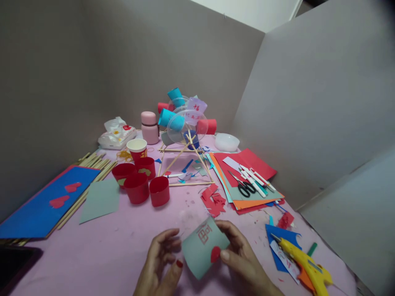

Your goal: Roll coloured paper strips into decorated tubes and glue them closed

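A grey-green paper tube (197, 253) with a reddish character drawn on it is tilted above the pink tablecloth at the front. My right hand (239, 257) grips its right end, the thumb pressed beside a small red paper piece (215, 254) on the tube's side. To the left of the tube, my left hand (165, 259) has its fingers apart and slightly curled, close to the tube's edge. Behind them stand several red cups (136, 189), next to a flat grey-green sheet (100, 200).
A stick-framed wheel (189, 119) with coloured paper tubes stands at the back. On the right are paper sheets (240, 204), scissors (245, 188), markers (253, 181) and a yellow glue gun (304, 263). Blue card (46, 205) with red hearts lies left, over wooden sticks. Walls enclose the table.
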Demonstrator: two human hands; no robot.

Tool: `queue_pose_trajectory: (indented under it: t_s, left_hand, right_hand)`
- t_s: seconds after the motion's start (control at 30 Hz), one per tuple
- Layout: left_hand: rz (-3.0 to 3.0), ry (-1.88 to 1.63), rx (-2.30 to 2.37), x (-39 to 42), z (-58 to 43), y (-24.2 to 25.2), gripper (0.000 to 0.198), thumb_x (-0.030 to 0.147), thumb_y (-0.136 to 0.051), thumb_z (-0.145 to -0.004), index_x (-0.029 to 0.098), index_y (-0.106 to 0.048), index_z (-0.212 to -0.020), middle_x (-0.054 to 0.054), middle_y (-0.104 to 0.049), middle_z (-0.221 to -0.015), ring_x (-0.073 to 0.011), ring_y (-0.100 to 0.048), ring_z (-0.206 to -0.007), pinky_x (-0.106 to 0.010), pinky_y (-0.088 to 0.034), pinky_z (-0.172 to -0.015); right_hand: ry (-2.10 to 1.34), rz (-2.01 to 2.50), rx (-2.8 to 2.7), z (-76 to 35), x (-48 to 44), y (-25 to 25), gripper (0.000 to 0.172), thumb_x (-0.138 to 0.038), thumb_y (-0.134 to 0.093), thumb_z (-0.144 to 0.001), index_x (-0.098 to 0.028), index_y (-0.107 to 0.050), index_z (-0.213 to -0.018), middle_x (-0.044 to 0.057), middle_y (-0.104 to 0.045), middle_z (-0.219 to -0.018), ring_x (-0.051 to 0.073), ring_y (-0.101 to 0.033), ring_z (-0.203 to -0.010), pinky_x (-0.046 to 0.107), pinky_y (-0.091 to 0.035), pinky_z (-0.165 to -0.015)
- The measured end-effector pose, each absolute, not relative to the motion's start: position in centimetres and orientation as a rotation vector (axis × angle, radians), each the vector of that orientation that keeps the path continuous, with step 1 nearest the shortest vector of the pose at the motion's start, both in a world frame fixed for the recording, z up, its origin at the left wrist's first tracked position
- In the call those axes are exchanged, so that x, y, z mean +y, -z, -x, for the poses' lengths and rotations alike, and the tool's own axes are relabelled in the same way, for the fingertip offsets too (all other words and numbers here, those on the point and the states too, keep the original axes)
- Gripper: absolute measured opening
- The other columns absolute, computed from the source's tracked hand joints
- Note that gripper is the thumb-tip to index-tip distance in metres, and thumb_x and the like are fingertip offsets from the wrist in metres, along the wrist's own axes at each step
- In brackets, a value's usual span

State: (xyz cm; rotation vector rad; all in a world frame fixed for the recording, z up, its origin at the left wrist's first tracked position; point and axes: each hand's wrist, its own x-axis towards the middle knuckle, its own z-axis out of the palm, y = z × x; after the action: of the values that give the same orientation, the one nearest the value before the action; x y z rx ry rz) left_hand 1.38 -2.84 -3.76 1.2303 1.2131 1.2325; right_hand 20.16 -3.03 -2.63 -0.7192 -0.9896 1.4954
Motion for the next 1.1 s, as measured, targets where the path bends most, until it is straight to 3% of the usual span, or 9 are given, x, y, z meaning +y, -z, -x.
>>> queue_pose_trajectory:
  t_s: [0.07,0.2,0.4,0.5,0.67,0.83,1.1]
  left_hand:
    - [-1.044,-1.128,1.050,-2.8,-2.0,3.4,0.055,0.059,-0.060,-0.071,0.022,-0.055,-0.111,-0.010,-0.064,-0.114,-0.0258,-0.060,-0.102,-0.034,-0.048,-0.084]
    - [-0.891,-1.038,0.904,-2.9,-2.6,2.6,0.047,0.046,-0.071,-0.067,0.020,-0.061,-0.104,-0.010,-0.068,-0.108,-0.0262,-0.062,-0.101,-0.033,-0.048,-0.085]
    - [-0.944,-1.220,1.094,-1.6,-1.3,2.5,0.047,0.038,-0.073,-0.067,0.023,-0.055,-0.107,-0.007,-0.066,-0.113,-0.0244,-0.062,-0.103,-0.029,-0.051,-0.084]
    - [-1.160,-1.249,1.234,-0.4,-0.2,3.1,0.049,0.040,-0.070,-0.069,0.024,-0.053,-0.112,-0.006,-0.061,-0.122,-0.0257,-0.057,-0.111,-0.033,-0.049,-0.090]
    - [-1.618,-1.075,1.423,1.1,0.7,4.4,0.051,0.043,-0.056,-0.079,0.022,-0.049,-0.125,-0.010,-0.054,-0.130,-0.0275,-0.048,-0.120,-0.046,-0.034,-0.104]
    - [-1.724,-1.089,1.475,1.0,0.9,4.8,0.061,0.042,-0.054,-0.080,0.021,-0.037,-0.135,-0.011,-0.044,-0.139,-0.0268,-0.040,-0.128,-0.045,-0.029,-0.107]
    - [-1.630,-1.088,1.442,-0.6,0.0,3.7,0.060,0.039,-0.048,-0.086,0.026,-0.025,-0.140,-0.007,-0.038,-0.145,-0.0223,-0.037,-0.130,-0.041,-0.028,-0.108]
  right_hand:
    - [-1.527,0.720,-1.042,-20.1,-3.1,2.7,0.046,-0.034,-0.074,-0.069,-0.030,-0.059,-0.112,0.003,-0.061,-0.110,0.019,-0.058,-0.096,0.029,-0.045,-0.080]
    - [-1.490,0.779,-1.064,-20.0,-3.0,3.2,0.054,-0.038,-0.072,-0.072,-0.032,-0.052,-0.122,0.006,-0.057,-0.121,0.023,-0.051,-0.112,0.035,-0.040,-0.090]
    - [-1.415,0.915,-1.040,-19.4,-2.6,3.4,0.052,-0.042,-0.067,-0.075,-0.033,-0.048,-0.123,0.009,-0.054,-0.123,0.021,-0.055,-0.097,0.030,-0.046,-0.066]
    - [-1.363,0.924,-1.186,-18.7,-2.5,3.5,0.054,-0.039,-0.065,-0.078,-0.033,-0.045,-0.128,0.009,-0.049,-0.132,0.023,-0.051,-0.108,0.034,-0.045,-0.077]
    - [-1.197,1.002,-1.488,-17.9,-2.2,3.5,0.065,-0.018,-0.059,-0.081,-0.032,-0.032,-0.138,0.007,-0.044,-0.138,0.023,-0.043,-0.121,0.038,-0.040,-0.091]
    - [-1.145,1.067,-1.455,-18.4,-2.1,4.0,0.066,-0.013,-0.058,-0.079,-0.030,-0.032,-0.138,0.009,-0.046,-0.135,0.022,-0.044,-0.121,0.039,-0.041,-0.091]
    - [-1.095,1.102,-1.488,-18.1,-2.5,4.3,0.068,-0.013,-0.057,-0.078,-0.023,-0.031,-0.140,0.012,-0.042,-0.141,0.024,-0.043,-0.124,0.043,-0.040,-0.096]
